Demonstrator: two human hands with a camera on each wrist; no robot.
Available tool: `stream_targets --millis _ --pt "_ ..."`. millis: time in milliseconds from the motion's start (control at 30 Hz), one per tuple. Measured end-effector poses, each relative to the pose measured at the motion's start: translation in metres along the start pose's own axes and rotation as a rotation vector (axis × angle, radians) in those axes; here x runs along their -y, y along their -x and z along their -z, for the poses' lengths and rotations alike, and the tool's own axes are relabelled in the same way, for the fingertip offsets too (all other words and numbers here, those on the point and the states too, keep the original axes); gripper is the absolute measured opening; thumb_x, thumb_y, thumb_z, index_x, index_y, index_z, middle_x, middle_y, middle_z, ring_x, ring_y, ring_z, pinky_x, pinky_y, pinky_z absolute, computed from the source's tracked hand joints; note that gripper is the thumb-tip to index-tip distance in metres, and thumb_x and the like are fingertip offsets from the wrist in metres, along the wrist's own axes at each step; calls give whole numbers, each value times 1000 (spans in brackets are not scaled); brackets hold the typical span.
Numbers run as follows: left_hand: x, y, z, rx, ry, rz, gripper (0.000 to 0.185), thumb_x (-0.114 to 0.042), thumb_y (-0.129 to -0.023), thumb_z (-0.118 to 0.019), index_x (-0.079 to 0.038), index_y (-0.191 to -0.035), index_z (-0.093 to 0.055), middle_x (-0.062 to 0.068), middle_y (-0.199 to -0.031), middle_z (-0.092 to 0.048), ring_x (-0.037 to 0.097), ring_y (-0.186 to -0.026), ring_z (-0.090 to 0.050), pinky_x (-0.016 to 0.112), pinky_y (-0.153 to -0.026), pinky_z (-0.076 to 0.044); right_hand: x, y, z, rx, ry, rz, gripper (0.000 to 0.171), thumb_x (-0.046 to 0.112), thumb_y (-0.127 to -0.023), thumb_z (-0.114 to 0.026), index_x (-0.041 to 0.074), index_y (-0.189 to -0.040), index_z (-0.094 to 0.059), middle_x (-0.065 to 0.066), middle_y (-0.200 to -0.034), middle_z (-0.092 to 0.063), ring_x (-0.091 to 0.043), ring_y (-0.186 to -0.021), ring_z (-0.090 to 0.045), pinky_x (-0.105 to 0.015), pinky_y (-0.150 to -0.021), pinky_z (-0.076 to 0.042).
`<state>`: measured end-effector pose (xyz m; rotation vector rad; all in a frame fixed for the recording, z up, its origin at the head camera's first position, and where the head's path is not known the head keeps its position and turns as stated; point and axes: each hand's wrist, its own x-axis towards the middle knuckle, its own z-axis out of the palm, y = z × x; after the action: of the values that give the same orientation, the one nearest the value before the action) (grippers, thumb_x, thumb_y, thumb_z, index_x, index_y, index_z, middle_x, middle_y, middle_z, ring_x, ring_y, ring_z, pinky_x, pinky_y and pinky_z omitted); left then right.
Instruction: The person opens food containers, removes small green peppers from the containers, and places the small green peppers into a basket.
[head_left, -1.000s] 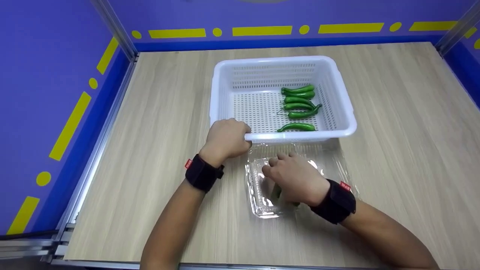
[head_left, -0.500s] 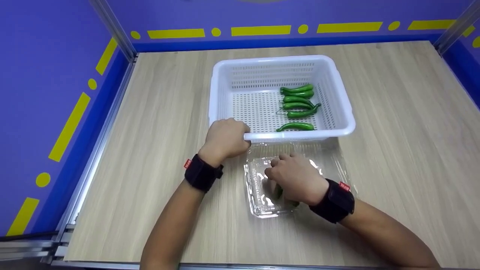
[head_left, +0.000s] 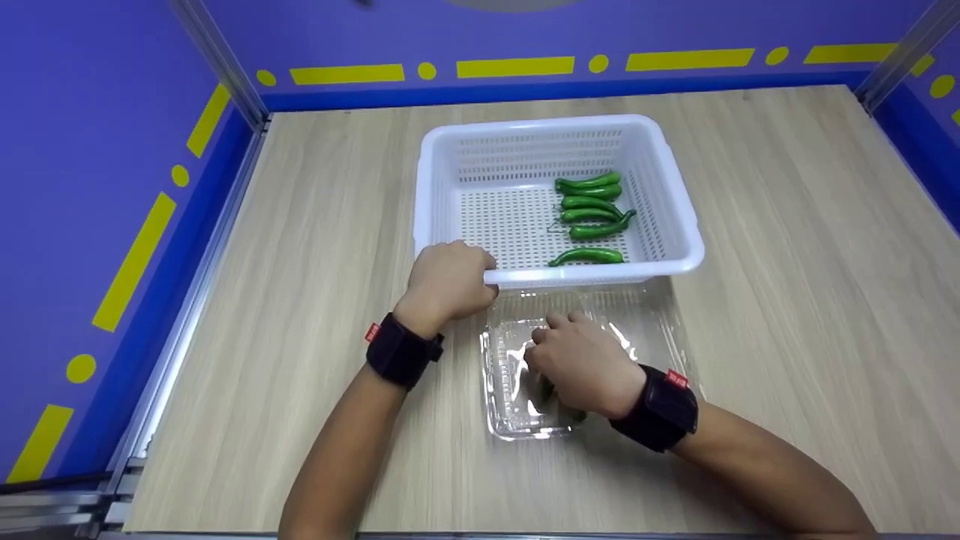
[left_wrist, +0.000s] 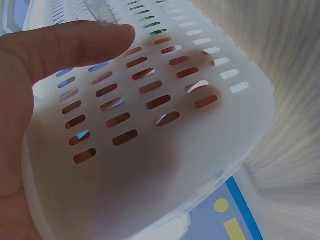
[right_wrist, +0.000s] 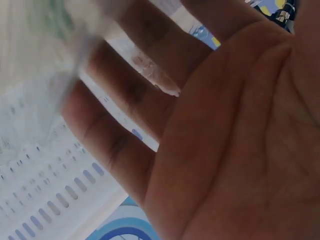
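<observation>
My left hand (head_left: pixel 450 279) grips the near left rim of a white plastic basket (head_left: pixel 540 279). In the left wrist view its thumb lies against the outside of the basket's slotted wall (left_wrist: pixel 150 125), and the fingers show dimly through the slots. Several green chili peppers (head_left: pixel 594 256) lie on the right side of the basket floor. My right hand (head_left: pixel 589 364) reaches down into a clear plastic container (head_left: pixel 504 390). Its fingers (right_wrist: pixel 115 130) are spread and loosely bent, and the palm holds nothing. Dark green peppers (head_left: pixel 577 415) show partly under this hand, mostly hidden.
The container's clear lid part (head_left: pixel 652 322) reaches back to the basket's near wall. Wooden tabletop (head_left: pixel 787 315) stretches to both sides. Blue panels (head_left: pixel 420 30) with yellow marks and metal rails (head_left: pixel 225 67) border the table at the back and sides.
The head view has shifted slightly. My right hand stays over the container with small finger movements, while the left hand keeps its grip on the basket. The peppers in the basket lie unchanged.
</observation>
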<state>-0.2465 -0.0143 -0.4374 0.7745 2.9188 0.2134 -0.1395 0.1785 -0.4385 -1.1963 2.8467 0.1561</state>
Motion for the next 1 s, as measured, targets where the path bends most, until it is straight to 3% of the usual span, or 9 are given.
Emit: stream_targets --millis 333,567,733,867,1000 --pt "0 -1 -1 14 -1 2 21 -26 -81 -66 -21 -66 -54 -4 -65 -52 21 -67 -59 42 -59 -49 3 -1 -3 -12 54 5 25 16 -59 -85 20 -79 -72 0 -82 -64 -24 -79 -57 -36 -66 -46" --pt "0 -1 0 16 2 4 20 -26 -81 -66 -21 -66 -54 -4 -66 -53 22 -68 -60 43 -60 -49 3 -2 -3 -9 53 -3 22 8 -63 -81 21 -76 -69 -1 -84 -61 -24 -81 -54 -35 -66 -45" --pt "0 -1 0 18 -1 0 21 -26 -82 -66 -21 -66 -53 -4 -66 -52 22 -68 -60 44 -60 -50 2 -2 -3 -22 33 4 24 6 -60 -81 22 -74 -69 0 -81 -65 -25 -79 -57 -36 -65 -44" --pt "0 -1 0 16 -4 3 17 -28 -82 -66 -20 -69 -58 -3 -67 -54 22 -68 -59 45 -60 -50 2 -2 -2 -28 27 12 24 8 -58 -83 22 -72 -69 1 -77 -67 -24 -75 -59 -35 -63 -44" --pt "-1 0 1 17 1 4 13 -28 -82 -67 -19 -73 -65 -2 -68 -59 23 -68 -60 46 -61 -50 1 -2 0 -36 39 16 22 11 -63 -83 21 -77 -70 1 -78 -66 -24 -77 -60 -36 -65 -46"
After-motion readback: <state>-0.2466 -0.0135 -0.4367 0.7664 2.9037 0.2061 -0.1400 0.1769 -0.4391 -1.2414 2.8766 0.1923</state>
